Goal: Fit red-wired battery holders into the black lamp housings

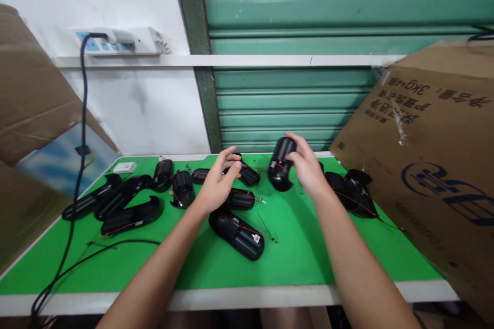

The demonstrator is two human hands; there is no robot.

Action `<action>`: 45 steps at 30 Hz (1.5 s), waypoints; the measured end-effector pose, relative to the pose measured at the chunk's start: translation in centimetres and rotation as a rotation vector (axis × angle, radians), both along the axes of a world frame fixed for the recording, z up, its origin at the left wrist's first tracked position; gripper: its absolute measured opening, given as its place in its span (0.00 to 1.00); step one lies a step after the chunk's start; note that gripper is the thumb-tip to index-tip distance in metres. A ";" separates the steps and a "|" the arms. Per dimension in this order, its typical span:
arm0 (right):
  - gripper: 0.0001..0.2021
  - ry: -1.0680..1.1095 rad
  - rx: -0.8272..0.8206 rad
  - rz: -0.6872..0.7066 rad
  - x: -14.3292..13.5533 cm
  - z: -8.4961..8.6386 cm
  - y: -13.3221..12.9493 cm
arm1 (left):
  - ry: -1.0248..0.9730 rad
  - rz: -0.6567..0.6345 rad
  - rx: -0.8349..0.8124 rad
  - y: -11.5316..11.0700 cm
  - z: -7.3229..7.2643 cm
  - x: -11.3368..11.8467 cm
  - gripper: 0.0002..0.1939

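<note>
My right hand (304, 162) grips a glossy black plastic shell (281, 162) with a red wire, held up over the green table mat. To its left, my left hand (222, 177) hovers above several similar black shells, fingers apart and apparently holding nothing. Below that hand lies a black shell with a red wire and a white connector (241, 199). Nearer the table's front edge, a larger black shell (237, 235) rests at a slant, with a small white part on it. Another shell (249, 174) sits just behind my left fingertips, partly covered by them.
Several black shells (131, 216) lie at the left, and more (353, 190) sit by the cardboard box (424, 154) at right. A black cable (81, 164) hangs from the power strip (116, 41) across the table's left side. Behind stands a green shutter (285, 97).
</note>
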State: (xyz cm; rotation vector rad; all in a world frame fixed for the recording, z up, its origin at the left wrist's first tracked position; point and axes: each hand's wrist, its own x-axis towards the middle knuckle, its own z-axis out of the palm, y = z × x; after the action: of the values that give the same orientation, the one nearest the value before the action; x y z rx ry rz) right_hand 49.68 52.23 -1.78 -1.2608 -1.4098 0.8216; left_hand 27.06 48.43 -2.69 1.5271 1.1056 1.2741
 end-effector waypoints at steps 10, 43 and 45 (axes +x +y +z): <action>0.33 -0.891 -0.211 -0.189 0.2 -2.2 0.5 | 0.605 0.020 0.207 -0.6 1.0 -1.2 0.16; 0.38 -0.346 0.215 0.338 -2.7 0.1 -2.0 | -0.340 -0.025 -0.517 0.7 2.4 -3.0 0.23; 0.39 -0.362 0.250 0.487 -2.9 0.5 -3.3 | -0.272 -0.283 -0.722 0.5 2.5 -3.2 0.36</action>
State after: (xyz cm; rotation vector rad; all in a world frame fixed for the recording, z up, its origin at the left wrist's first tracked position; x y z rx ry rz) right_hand 46.78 48.95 -1.25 -0.9100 -2.0930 0.7239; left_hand 23.82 48.89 -0.21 0.8918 0.9773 0.7362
